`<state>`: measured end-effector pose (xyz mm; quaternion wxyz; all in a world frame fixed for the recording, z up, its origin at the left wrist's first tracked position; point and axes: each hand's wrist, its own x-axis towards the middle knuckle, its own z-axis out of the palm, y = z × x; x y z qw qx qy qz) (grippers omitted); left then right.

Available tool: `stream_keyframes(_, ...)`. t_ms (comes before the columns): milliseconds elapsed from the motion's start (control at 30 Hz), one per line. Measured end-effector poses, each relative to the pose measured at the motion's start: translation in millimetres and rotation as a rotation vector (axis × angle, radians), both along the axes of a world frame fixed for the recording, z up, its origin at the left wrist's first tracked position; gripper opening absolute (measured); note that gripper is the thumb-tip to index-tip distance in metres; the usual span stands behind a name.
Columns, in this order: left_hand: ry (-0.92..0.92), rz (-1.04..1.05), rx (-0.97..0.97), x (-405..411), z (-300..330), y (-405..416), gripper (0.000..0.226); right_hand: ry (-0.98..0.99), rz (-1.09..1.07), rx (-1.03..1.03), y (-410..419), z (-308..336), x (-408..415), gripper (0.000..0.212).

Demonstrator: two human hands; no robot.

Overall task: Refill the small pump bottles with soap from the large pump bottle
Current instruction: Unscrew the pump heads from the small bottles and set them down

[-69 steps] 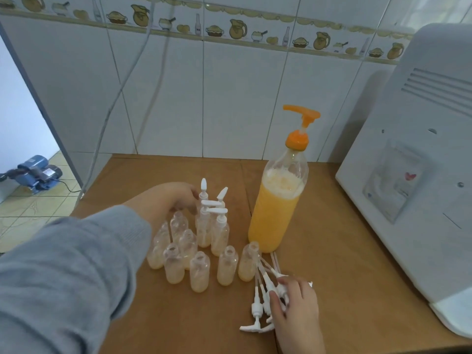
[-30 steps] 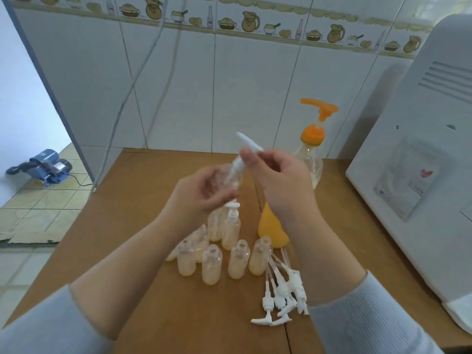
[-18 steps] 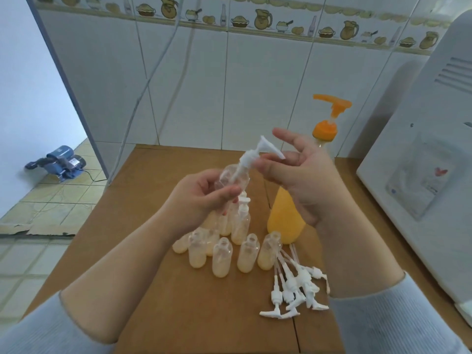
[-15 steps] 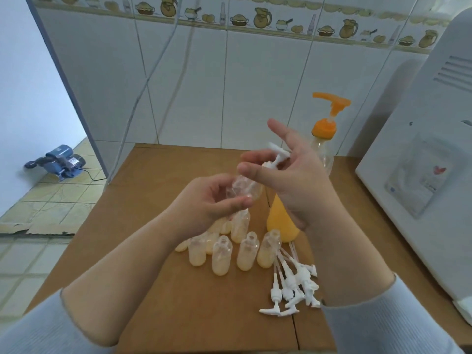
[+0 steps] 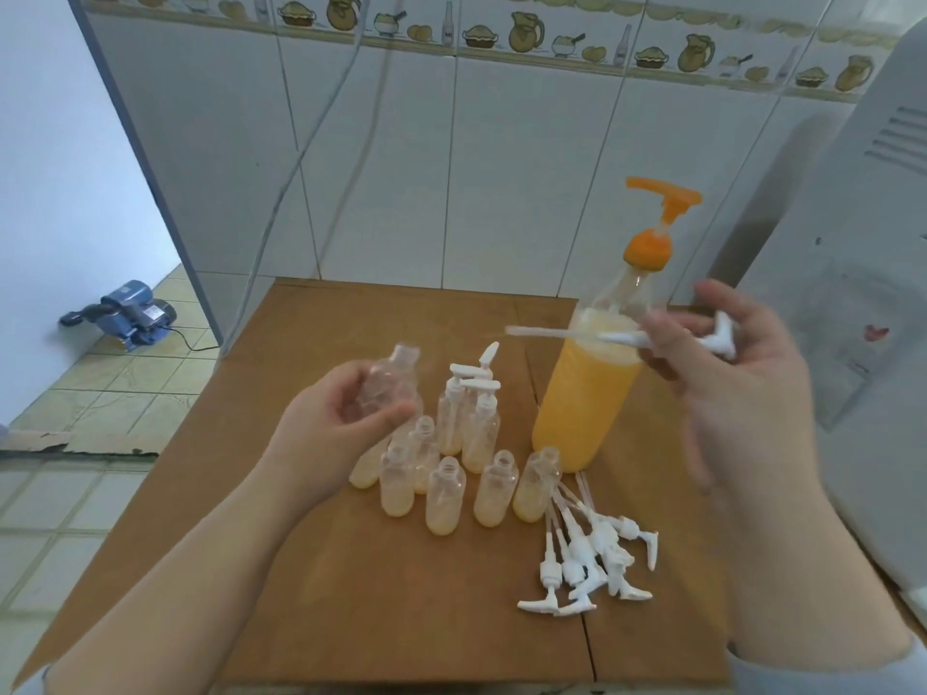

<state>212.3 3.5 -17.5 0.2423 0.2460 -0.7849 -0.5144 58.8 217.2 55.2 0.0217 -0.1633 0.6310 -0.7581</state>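
The left hand (image 5: 346, 423) grips an uncapped small bottle (image 5: 389, 388), its mouth tilted up and clear for filling. The right hand (image 5: 727, 373) pinches the removed pump head (image 5: 627, 337) with its dip tube held level, well apart from the bottle. The large pump bottle (image 5: 587, 393) stands between both hands, near the open small bottles (image 5: 451, 489) and loose pumps (image 5: 587, 554). The brown wooden surface (image 5: 401, 619) abuts a white tiled wall (image 5: 401, 168); a white appliance (image 5: 878, 293) stands at the right.

you have one large clear bottle of orange soap (image 5: 582, 403) with an orange pump. one empty small clear plastic bottle (image 5: 389, 388) is held up; at least six uncapped ones (image 5: 444, 499) stand, plus three wearing white pump tops (image 5: 481, 386). one loose white pump (image 5: 619, 337) is held; about five more (image 5: 587, 559) lie tangled, hard to count.
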Motion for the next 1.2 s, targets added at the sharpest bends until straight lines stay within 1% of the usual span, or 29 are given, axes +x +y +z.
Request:
stream_keyframes(167,0.008,0.188,0.141,32.6,-32.9,1.4,0.019,-0.141,-0.260,-0.002,49.2,-53.5,-14.9,0.039)
stream_keyframes(267,-0.049,0.265,0.154,46.1,-58.9,5.5,0.019,-0.179,-0.407,0.173,62.0,-93.0,-10.2,0.043)
stream_keyframes(367,-0.116,0.268,0.175,49.3,-83.7,6.2,0.023,-0.212,-0.451,0.280,60.5,-127.8,-3.8,0.041)
stream_keyframes(500,-0.183,0.233,0.125,41.9,-103.8,3.1,0.030,-0.223,-0.384,0.448,48.3,-158.2,2.6,0.031)
stream_keyframes(600,-0.206,0.209,0.055,34.0,-110.8,-0.5,0.040,-0.115,-0.298,0.653,43.0,-173.4,10.2,0.025)
stream_keyframes(700,-0.234,0.188,0.069,31.8,-114.8,-3.3,0.055,0.010,-0.189,0.774,40.6,-182.8,15.1,0.020)
stream_keyframes(733,-0.243,0.184,0.080,32.8,-115.8,-1.8,0.062,0.051,-0.161,0.790,40.4,-184.3,15.6,0.020)
stream_keyframes(800,-0.239,0.244,0.060,38.1,-118.3,5.1,0.091,0.106,-0.114,0.810,40.9,-185.9,15.0,0.022)
stream_keyframes(833,-0.182,0.302,0.036,42.1,-114.6,12.3,0.098,0.119,-0.097,0.808,41.6,-186.1,14.1,0.022)
stream_keyframes(867,-0.088,0.355,0.003,45.7,-107.4,20.3,0.095,0.129,-0.083,0.801,42.7,-186.1,13.4,0.023)
stream_keyframes(933,0.091,0.408,-0.109,45.6,-82.8,31.3,0.077,0.143,-0.070,0.790,45.0,-186.4,11.5,0.023)
stream_keyframes(1000,0.165,0.409,-0.293,31.4,-57.4,28.0,0.054,0.152,-0.061,0.786,47.2,-187.8,9.5,0.023)
stream_keyframes(1033,0.156,0.394,-0.374,20.4,-44.5,23.6,0.041,0.146,-0.058,0.784,47.8,-188.6,8.5,0.023)
stream_keyframes(1067,0.108,0.359,-0.444,6.5,-30.4,18.8,0.030,0.136,-0.060,0.784,48.1,-189.1,7.5,0.024)
stream_keyframes(1100,0.015,0.304,-0.512,-8.4,-16.5,13.5,0.022,0.126,-0.064,0.783,48.0,-189.4,6.7,0.024)
stream_keyframes(1133,-0.116,0.226,-0.567,-24.2,-5.1,7.4,0.021,0.117,-0.071,0.781,47.9,-189.5,6.2,0.024)
stream_keyframes(1200,-0.456,0.046,-0.575,-58.2,6.8,-7.1,0.033,0.117,-0.084,0.772,47.9,-189.4,6.1,0.024)
